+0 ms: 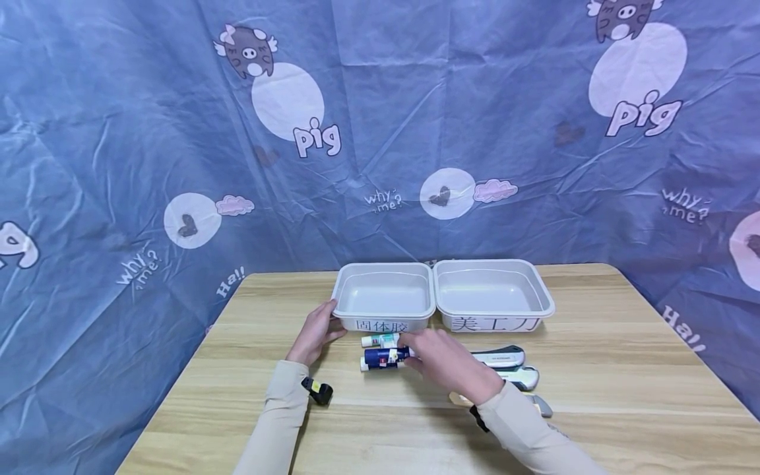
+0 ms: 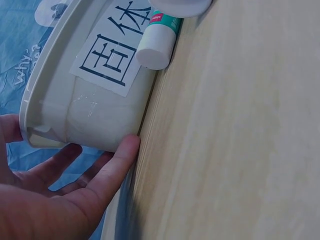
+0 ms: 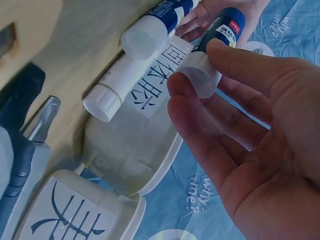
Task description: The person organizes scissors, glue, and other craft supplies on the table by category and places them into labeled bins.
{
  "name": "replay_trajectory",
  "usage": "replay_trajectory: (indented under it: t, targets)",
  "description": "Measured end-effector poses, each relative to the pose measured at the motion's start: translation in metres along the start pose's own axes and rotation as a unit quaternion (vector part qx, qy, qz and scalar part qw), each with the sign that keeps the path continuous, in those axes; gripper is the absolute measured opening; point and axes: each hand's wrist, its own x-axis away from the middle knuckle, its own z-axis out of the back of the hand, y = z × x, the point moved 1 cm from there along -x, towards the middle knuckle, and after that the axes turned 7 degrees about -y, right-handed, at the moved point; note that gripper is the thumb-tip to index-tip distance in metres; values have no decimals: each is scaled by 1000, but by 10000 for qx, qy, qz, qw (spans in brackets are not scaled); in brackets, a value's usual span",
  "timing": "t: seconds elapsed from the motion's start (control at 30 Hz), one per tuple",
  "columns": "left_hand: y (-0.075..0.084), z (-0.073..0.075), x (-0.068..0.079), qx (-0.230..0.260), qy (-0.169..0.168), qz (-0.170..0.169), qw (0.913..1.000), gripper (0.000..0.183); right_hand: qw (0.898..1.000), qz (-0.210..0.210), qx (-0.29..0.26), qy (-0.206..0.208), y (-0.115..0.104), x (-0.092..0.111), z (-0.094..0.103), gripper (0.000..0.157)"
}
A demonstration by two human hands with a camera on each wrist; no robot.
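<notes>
My right hand (image 1: 446, 364) pinches a navy glue stick (image 3: 220, 37) between thumb and fingers, by its clear-white end. In the head view this navy glue stick (image 1: 380, 357) is held just above another glue stick with a white end (image 1: 365, 364). A white-and-green glue stick (image 1: 380, 340) lies along the front of the left white bin (image 1: 382, 323). My left hand (image 2: 75, 195) touches that bin's left end, its fingers spread and fairly straight. The bin's front label reads 固体胶.
A second white bin (image 1: 495, 322), labelled 美工刀, stands against the first one's right side. Several utility knives (image 1: 501, 357) lie in front of it, partly hidden by my right forearm. A blue printed cloth (image 1: 380, 132) hangs behind the wooden table (image 1: 623, 369).
</notes>
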Motion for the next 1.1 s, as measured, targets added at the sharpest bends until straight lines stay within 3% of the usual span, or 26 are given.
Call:
replay_trajectory:
  t: [0.37, 0.87, 1.1]
  targets:
    - [1, 1, -2, -31, -21, 47, 10000, 56, 9994, -8, -95, 341, 2, -10, 11, 24]
    - [1, 2, -1, 64, -52, 23, 10000, 55, 9977, -302, -387, 457, 1, -22, 29, 25]
    - [-1, 2, -3, 65, -28, 56, 10000, 54, 9943, -646, -705, 471, 2, -25, 41, 28]
